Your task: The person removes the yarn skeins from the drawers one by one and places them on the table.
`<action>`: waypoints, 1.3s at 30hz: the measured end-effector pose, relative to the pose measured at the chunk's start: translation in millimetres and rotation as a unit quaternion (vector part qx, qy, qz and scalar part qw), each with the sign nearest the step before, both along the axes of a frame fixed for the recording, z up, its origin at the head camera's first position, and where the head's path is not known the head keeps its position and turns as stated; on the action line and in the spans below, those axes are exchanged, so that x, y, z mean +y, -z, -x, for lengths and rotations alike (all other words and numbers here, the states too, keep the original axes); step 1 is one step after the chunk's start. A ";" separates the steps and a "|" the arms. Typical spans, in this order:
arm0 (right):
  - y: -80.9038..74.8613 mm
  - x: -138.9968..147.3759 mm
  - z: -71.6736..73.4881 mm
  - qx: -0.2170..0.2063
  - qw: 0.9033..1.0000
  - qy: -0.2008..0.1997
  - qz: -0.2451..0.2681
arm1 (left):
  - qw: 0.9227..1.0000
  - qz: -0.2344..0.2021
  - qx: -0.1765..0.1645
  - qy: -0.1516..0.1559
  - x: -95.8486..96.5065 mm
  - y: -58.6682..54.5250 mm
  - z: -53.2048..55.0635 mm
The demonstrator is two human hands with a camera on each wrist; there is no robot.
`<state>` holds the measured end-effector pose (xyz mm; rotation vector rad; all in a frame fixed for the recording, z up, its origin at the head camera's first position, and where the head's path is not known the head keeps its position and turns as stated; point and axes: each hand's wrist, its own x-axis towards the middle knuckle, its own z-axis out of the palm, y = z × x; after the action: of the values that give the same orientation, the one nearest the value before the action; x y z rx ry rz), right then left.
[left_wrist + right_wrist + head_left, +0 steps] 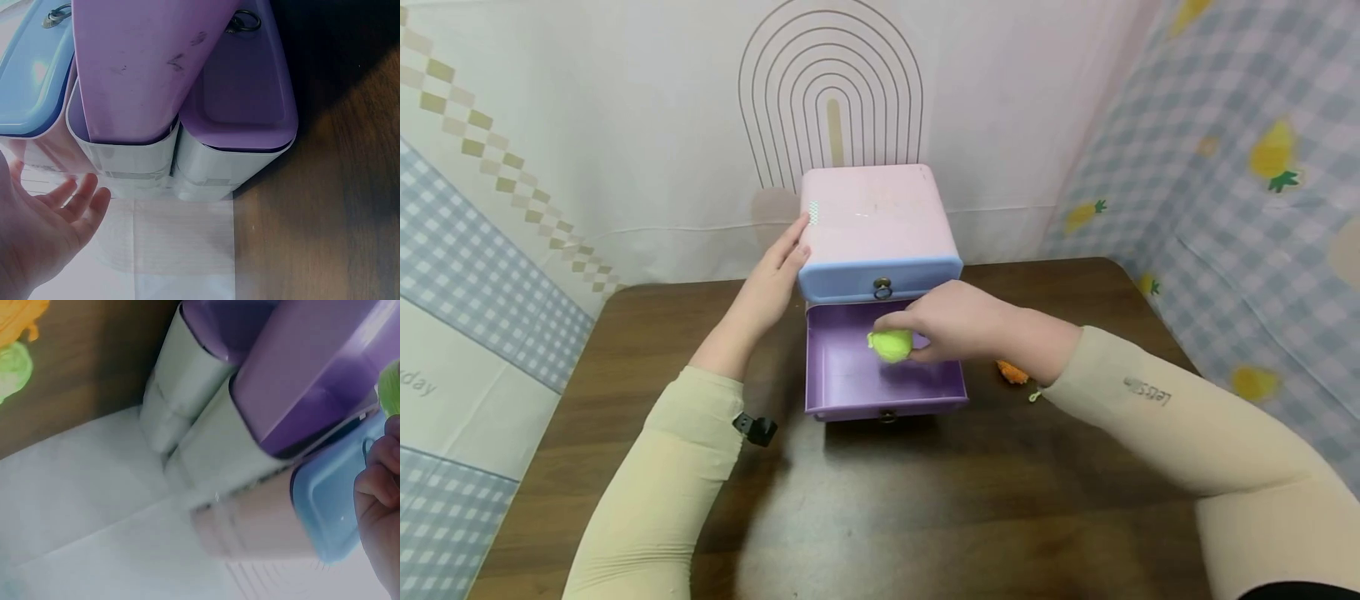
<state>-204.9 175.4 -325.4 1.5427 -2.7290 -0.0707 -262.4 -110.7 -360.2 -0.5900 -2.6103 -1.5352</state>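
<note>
A small three-tier drawer cabinet stands on the table, its pink top section (876, 212) above a blue drawer front (850, 281). The purple middle drawer (842, 367) is pulled out. Over this drawer my right hand (962, 321) pinches a yellow-green ball (892, 345) with a small nub on one side, between thumb and fingers. My left hand (778, 271) lies with extended fingers against the left side of the pink section. In the left wrist view the fingers (81, 203) of that hand are beside the cabinet. Below the open drawer is another purple drawer front (244, 94), closed.
Right of the cabinet, an orange textured thing (1012, 372) lies on the wooden table (865, 517), partly behind my right forearm. Near it is a green thing (12, 370). A fabric-covered wall (685, 150) rises behind the cabinet, and checked fabric (1225, 208) hangs at the right.
</note>
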 end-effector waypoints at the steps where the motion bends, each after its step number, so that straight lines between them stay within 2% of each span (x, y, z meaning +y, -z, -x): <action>1: -2.4 3.3 -1.2 0.002 1.000 0.005 0.004 | 1.000 0.000 -0.001 -0.001 -0.3 0.2 -0.2; 6: -11.3 23.4 -7.6 0.013 0.999 0.029 0.033 | 1.000 0.000 -0.003 -0.004 -1.4 1.2 -0.6; 10: -12.1 43.7 -13.0 0.021 0.997 0.049 0.062 | 1.000 0.000 0.000 -0.003 -1.5 2.1 -0.2; 12: -10.0 55.2 -15.6 0.022 0.995 0.070 0.064 | 1.000 -0.001 0.003 -0.001 -1.2 2.5 0.4; 16: -4.4 79.3 -23.2 -0.004 0.990 0.133 0.050 | 1.000 -0.002 0.003 0.003 -0.6 2.8 1.9; 21: 15.1 111.0 -34.3 -0.028 0.980 0.190 0.045 | 1.000 -0.001 0.002 0.005 0.5 2.8 2.8; 30: 69.0 168.2 -59.8 -0.019 0.973 0.228 0.028 | 1.000 0.001 0.001 0.005 1.2 3.6 3.0; 39: 95.2 204.4 -82.6 -0.057 0.964 0.259 0.010 | 1.000 -0.001 0.005 0.002 -0.7 5.0 4.0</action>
<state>-122.3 379.8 -420.6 0.8104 -3.1333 0.0462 -266.4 -111.4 -365.2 -0.6024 -2.6014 -1.5310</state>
